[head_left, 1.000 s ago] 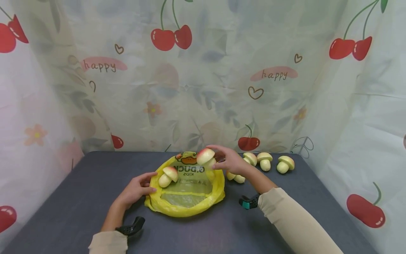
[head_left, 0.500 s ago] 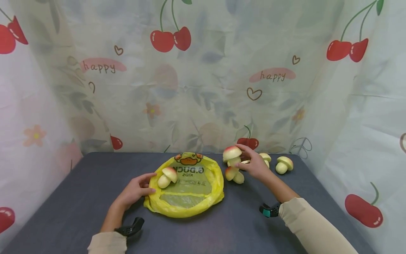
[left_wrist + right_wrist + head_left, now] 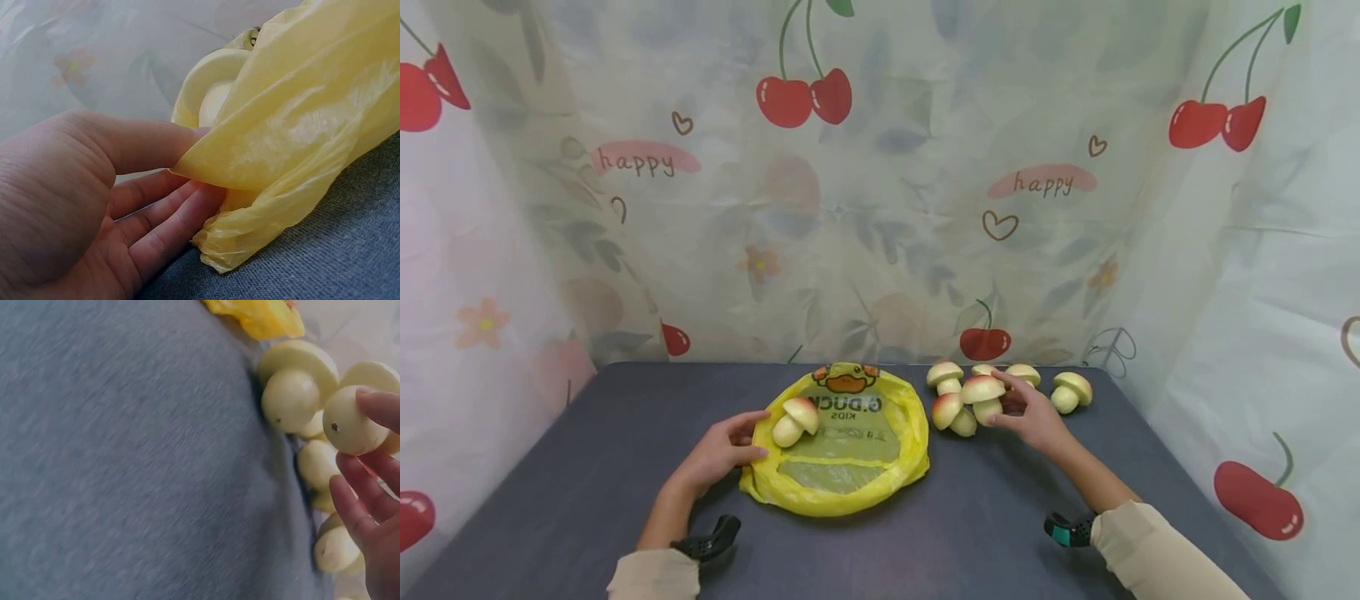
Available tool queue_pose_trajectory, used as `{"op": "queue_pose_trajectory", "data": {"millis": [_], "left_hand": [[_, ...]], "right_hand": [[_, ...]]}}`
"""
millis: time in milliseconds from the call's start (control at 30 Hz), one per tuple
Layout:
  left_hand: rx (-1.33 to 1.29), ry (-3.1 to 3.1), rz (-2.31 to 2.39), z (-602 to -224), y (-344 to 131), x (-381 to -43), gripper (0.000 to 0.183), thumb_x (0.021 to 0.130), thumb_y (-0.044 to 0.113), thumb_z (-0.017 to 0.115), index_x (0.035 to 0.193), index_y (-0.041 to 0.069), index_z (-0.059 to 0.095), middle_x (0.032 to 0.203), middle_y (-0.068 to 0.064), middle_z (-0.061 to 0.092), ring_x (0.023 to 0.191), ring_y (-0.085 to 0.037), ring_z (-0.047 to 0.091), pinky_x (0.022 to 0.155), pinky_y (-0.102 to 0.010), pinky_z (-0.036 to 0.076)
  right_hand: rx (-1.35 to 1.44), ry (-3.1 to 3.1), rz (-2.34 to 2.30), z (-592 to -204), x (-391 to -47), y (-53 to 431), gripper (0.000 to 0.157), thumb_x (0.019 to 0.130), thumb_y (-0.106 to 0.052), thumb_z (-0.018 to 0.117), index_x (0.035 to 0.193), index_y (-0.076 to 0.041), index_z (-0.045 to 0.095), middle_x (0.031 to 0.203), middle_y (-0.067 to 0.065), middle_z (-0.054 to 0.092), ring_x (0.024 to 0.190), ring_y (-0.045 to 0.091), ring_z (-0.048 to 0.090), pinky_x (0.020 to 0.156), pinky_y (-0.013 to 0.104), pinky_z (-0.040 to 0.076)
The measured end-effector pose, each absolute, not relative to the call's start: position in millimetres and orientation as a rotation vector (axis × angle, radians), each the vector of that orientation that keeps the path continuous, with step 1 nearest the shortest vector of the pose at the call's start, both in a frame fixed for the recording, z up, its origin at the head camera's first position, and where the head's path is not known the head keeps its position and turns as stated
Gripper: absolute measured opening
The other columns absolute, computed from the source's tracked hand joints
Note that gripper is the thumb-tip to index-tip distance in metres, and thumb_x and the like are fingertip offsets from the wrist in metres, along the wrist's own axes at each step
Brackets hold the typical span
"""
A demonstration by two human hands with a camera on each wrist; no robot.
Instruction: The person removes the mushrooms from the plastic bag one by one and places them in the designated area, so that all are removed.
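A yellow plastic bag (image 3: 842,504) with a duck print lies on the table, its mouth spread wide. My left hand (image 3: 722,454) pinches the bag's left rim; in the left wrist view the yellow film (image 3: 275,137) sits between thumb and fingers. One cream mushroom (image 3: 790,429) with a red-tinged cap rests inside. My right hand (image 3: 1033,421), right of the bag, holds another mushroom (image 3: 987,411) by thumb and fingers. In the right wrist view its pale round stem end (image 3: 350,425) faces the camera. Close beside it are two mushrooms, one farther back (image 3: 945,375) and one tipped over (image 3: 951,412).
More mushrooms stand at the table's back right, such as one behind the right hand (image 3: 1022,375) and one farther right (image 3: 1072,390). A cherry-print curtain (image 3: 880,250) hangs along the back and sides of the dark table (image 3: 865,558).
The right hand has carried its mushroom from above the bag's right side to the right, down among the other mushrooms. The left hand stays on the bag's rim.
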State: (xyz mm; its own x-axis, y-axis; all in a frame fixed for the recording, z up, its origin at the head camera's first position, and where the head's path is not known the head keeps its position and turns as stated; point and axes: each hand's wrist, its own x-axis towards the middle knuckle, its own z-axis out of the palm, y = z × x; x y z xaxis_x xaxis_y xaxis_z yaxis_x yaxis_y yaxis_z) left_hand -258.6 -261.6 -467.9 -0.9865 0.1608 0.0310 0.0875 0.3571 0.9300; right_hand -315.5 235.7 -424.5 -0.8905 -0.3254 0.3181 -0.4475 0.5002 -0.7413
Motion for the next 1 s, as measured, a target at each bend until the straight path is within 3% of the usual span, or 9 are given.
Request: {"op": "queue_pose_trajectory", "data": {"millis": [133, 467, 800, 1000], "left_hand": [[0.234, 2.533, 1.734, -467, -261, -257, 0.066, 0.089, 0.012, 0.071, 0.146, 0.0, 0.041, 0.132, -0.026, 0.051, 0.1, -0.027, 0.06, 0.076, -0.038, 0.052], [0.221, 2.553, 1.706, -466, -262, -255, 0.065, 0.089, 0.014, 0.072, 0.145, 0.0, 0.043, 0.132, -0.025, 0.05, 0.098, -0.025, 0.059, 0.074, -0.036, 0.052], [0.242, 2.546, 1.705, -466, -261, -257, 0.064, 0.09, 0.012, 0.07, 0.145, -0.001, 0.041, 0.134, -0.028, 0.048, 0.1, -0.028, 0.059, 0.075, -0.036, 0.051], [0.244, 2.537, 1.711, -463, -261, -254, 0.065, 0.089, 0.014, 0.072, 0.145, 0.0, 0.042, 0.134, -0.027, 0.049, 0.098, -0.026, 0.059, 0.074, -0.036, 0.051]], "right_hand": [[0.636, -2.612, 1.312, -432, -313, 242, 0.071, 0.084, -0.009, 0.077, 0.144, 0.003, 0.041, 0.129, 0.027, 0.054, 0.104, 0.039, 0.06, 0.085, 0.047, 0.049], [0.479, -2.731, 1.25, -441, -314, 247, 0.07, 0.082, -0.015, 0.079, 0.141, 0.002, 0.045, 0.106, 0.018, 0.065, 0.096, 0.032, 0.062, 0.074, 0.038, 0.049], [0.349, -2.801, 1.185, -447, -316, 249, 0.07, 0.083, -0.016, 0.079, 0.141, 0.002, 0.045, 0.108, 0.02, 0.065, 0.099, 0.034, 0.061, 0.078, 0.045, 0.049], [0.319, -2.808, 1.177, -448, -317, 248, 0.07, 0.083, -0.018, 0.078, 0.142, 0.001, 0.045, 0.105, 0.019, 0.066, 0.097, 0.032, 0.062, 0.076, 0.043, 0.048]]}}
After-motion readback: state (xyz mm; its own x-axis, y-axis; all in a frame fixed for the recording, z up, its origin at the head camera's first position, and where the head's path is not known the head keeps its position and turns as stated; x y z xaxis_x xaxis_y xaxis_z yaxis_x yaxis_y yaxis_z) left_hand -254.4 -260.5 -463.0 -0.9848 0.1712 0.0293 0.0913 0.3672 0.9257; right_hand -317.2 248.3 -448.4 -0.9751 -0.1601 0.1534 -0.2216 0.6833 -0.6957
